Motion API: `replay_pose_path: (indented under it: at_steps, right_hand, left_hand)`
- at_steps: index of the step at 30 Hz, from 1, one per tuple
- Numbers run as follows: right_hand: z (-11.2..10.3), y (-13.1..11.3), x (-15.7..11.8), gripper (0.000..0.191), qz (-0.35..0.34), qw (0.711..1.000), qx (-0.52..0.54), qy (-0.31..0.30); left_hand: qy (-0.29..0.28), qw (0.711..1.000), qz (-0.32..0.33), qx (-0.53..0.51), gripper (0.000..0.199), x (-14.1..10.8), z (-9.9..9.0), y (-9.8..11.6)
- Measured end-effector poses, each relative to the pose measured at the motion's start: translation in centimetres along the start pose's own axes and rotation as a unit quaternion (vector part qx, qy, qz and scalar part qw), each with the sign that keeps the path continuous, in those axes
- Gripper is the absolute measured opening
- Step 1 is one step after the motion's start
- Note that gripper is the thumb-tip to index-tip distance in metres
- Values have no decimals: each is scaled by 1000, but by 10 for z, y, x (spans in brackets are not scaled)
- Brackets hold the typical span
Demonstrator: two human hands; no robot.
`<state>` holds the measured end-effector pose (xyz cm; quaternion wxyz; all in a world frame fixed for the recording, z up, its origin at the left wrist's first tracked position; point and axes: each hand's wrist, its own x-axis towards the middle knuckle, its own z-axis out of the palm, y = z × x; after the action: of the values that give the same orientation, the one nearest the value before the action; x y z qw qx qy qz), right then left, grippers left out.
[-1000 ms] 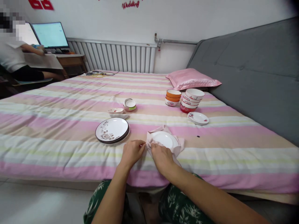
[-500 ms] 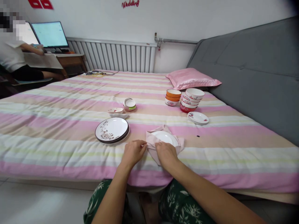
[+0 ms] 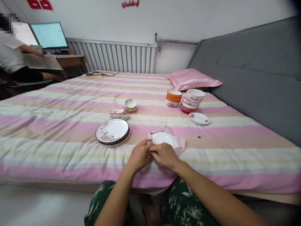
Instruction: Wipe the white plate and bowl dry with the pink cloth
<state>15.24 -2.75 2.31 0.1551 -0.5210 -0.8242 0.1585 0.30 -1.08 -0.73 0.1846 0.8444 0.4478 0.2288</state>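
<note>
So far, the pale pink cloth (image 3: 182, 146) only skirts the white plate (image 3: 165, 138), leaving its centre bare; our left hand (image 3: 140, 154) and right hand (image 3: 166, 156) pinch cloth at eight o'clock.

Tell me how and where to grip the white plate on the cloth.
Probably best: grip the white plate at its far-right rim from that side, thumb above, fingers beneath. It lies flat, and that rim looks largely uncovered, while the left hand and right hand crowd the near edge over the pink cloth.
</note>
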Motion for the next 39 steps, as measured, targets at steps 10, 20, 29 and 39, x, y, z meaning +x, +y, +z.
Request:
replay_pose_path:
  at_steps: [10,20,29,39]
  right_hand:
    - [-5,78,20,38,309,947,4,89]
    - [0,103,33,51,381,923,40,25]
    - [1,110,36,39,437,867,228,68]
    - [7,102,37,21,418,724,544,65]
  left_hand:
    - [1,997,-63,39,14,1,-6,-4]
    - [76,989,-129,11,13,1,-8,-6]
    - [133,971,-173,-96,14,4,1,-18]
    - [330,878,-181,-294,15,6,4,-26]
